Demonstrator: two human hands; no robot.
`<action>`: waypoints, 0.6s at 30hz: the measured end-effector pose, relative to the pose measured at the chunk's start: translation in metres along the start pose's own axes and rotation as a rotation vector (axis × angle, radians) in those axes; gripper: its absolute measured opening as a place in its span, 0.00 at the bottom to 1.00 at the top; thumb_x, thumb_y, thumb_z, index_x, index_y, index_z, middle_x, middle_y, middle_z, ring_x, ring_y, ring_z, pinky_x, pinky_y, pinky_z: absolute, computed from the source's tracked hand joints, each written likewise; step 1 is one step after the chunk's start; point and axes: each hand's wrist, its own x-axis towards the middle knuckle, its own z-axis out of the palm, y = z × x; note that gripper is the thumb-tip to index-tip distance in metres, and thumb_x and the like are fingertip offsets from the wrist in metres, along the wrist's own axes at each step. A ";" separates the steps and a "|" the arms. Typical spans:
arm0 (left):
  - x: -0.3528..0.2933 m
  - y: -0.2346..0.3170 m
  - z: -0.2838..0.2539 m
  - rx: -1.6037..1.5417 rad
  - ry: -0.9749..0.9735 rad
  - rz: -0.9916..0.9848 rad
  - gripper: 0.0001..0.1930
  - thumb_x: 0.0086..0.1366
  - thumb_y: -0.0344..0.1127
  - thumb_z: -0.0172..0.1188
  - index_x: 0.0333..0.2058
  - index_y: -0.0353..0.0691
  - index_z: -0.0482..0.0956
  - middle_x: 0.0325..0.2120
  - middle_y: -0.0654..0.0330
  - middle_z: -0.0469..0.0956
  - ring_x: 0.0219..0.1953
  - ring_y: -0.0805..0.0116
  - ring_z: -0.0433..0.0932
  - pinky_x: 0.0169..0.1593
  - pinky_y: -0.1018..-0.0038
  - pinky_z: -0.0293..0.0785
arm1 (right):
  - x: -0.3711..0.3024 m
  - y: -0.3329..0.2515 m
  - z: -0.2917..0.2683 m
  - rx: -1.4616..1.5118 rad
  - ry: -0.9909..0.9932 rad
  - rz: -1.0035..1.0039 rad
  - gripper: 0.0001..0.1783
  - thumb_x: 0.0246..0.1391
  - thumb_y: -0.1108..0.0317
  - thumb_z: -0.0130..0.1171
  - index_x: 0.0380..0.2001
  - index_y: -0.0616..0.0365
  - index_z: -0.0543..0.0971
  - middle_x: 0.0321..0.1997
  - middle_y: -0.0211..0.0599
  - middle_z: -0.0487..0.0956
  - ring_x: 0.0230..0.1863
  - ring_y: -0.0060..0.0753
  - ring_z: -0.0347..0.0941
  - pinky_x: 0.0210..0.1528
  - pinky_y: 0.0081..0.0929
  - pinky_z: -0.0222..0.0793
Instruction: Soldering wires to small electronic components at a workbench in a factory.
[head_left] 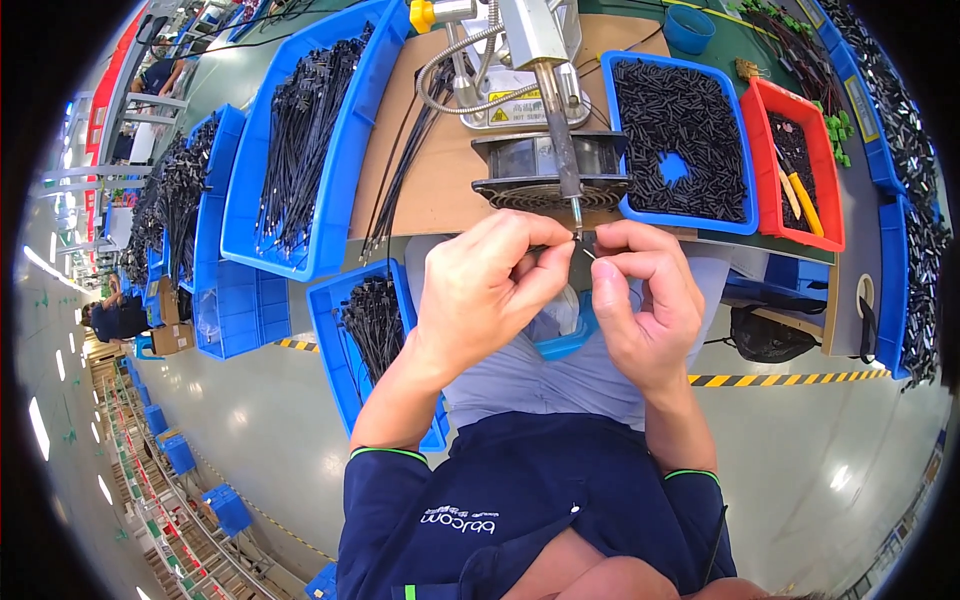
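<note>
The thin wire (588,252) sits pinched between both hands, just below the tip of the fixed soldering iron (562,140), above the person's lap at the near edge of the tabletop (440,180). Only a short pale end shows between the fingertips; the rest is hidden. Its long axis runs roughly left to right, tilted slightly, the bare end pointing up and left toward the iron tip.

Left hand (490,280): grip closed narrow, thumb against forefinger, on the wire's left part. Right hand (645,300): grip likewise pinched on the wire's right part. The fingertips of the two hands are almost touching.

Judged step: presenting the wire end to the hot tip, likely tinning or a joint. Contact between wire and tip cannot be told. The next move would call for a small, steady lift of the end onto the tip, fingers kept clear of the heated shaft.

Just behind the iron lies a dark round fan (550,170). Far right of it, a blue tray of small black sleeves (680,130), then a red tray (800,160) with yellow-handled cutters. Far left, a long blue bin of black cables (300,130). Near left, beside the left forearm, a smaller blue bin of cables (375,320).
</note>
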 end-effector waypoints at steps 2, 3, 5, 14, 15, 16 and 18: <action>0.000 0.001 0.000 0.005 -0.002 0.002 0.08 0.60 0.26 0.73 0.37 0.39 0.84 0.26 0.61 0.81 0.19 0.74 0.75 0.26 0.74 0.73 | 0.000 -0.001 -0.001 -0.001 0.003 -0.004 0.07 0.54 0.81 0.69 0.34 0.66 0.80 0.45 0.49 0.84 0.42 0.40 0.82 0.44 0.31 0.80; -0.001 0.000 0.000 -0.002 -0.004 0.003 0.08 0.60 0.26 0.73 0.37 0.39 0.84 0.26 0.61 0.81 0.19 0.74 0.75 0.26 0.74 0.73 | 0.000 -0.001 -0.001 -0.001 0.003 -0.006 0.07 0.54 0.81 0.69 0.34 0.66 0.80 0.45 0.49 0.84 0.42 0.40 0.82 0.44 0.31 0.80; -0.001 -0.001 0.000 -0.009 -0.006 0.004 0.08 0.60 0.26 0.73 0.37 0.39 0.84 0.26 0.61 0.81 0.19 0.74 0.75 0.26 0.74 0.73 | 0.000 -0.001 0.000 -0.018 0.003 -0.019 0.07 0.54 0.81 0.69 0.34 0.65 0.80 0.45 0.49 0.84 0.42 0.40 0.82 0.44 0.31 0.80; -0.007 -0.008 0.006 -0.034 -0.010 -0.020 0.07 0.62 0.24 0.74 0.37 0.37 0.85 0.28 0.64 0.84 0.22 0.85 0.71 0.26 0.83 0.67 | -0.005 0.000 0.000 -0.022 -0.004 0.015 0.07 0.52 0.81 0.70 0.33 0.65 0.80 0.44 0.49 0.84 0.42 0.40 0.82 0.43 0.31 0.80; -0.008 -0.008 0.006 -0.037 -0.011 -0.029 0.07 0.62 0.24 0.74 0.37 0.37 0.85 0.28 0.64 0.84 0.22 0.85 0.71 0.26 0.83 0.67 | -0.005 0.001 -0.001 -0.024 -0.004 0.017 0.07 0.52 0.81 0.70 0.33 0.65 0.80 0.44 0.49 0.84 0.42 0.40 0.82 0.43 0.31 0.80; -0.008 -0.009 0.007 -0.039 -0.013 -0.039 0.06 0.62 0.24 0.73 0.37 0.37 0.85 0.28 0.64 0.84 0.23 0.85 0.71 0.26 0.83 0.67 | -0.005 0.001 -0.001 -0.029 -0.004 0.012 0.07 0.52 0.81 0.70 0.33 0.65 0.80 0.44 0.49 0.84 0.42 0.40 0.82 0.43 0.31 0.80; -0.009 -0.009 0.007 -0.042 -0.017 -0.046 0.06 0.62 0.24 0.73 0.37 0.36 0.85 0.27 0.64 0.84 0.23 0.85 0.71 0.26 0.83 0.67 | -0.006 0.002 -0.001 -0.034 -0.005 0.008 0.07 0.52 0.82 0.69 0.33 0.65 0.80 0.44 0.49 0.84 0.42 0.41 0.82 0.43 0.31 0.80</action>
